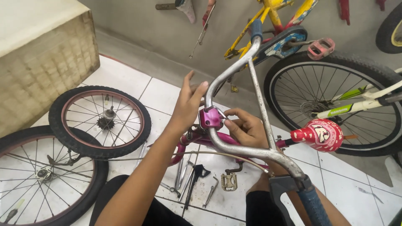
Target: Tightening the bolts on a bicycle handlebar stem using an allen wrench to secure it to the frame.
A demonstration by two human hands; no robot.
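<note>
left hand (pixel 188 104) open, fingers raised beside chrome handlebar (pixel 234 67), right hand (pixel 247 127) pinching at pink stem clamp (pixel 210 118) mid-scene, loose wheels (pixel 100 121) far left on tiled floor (pixel 121 77), wrenches (pixel 188 180) and pedal (pixel 229 181) near, below the bar

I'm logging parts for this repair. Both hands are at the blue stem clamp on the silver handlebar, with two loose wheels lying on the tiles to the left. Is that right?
Not quite: the stem clamp is pink, not blue, as the head view shows. Both the left hand and right hand are at it on the silver handlebar, and two loose wheels lie on the tiles to the left.
</note>
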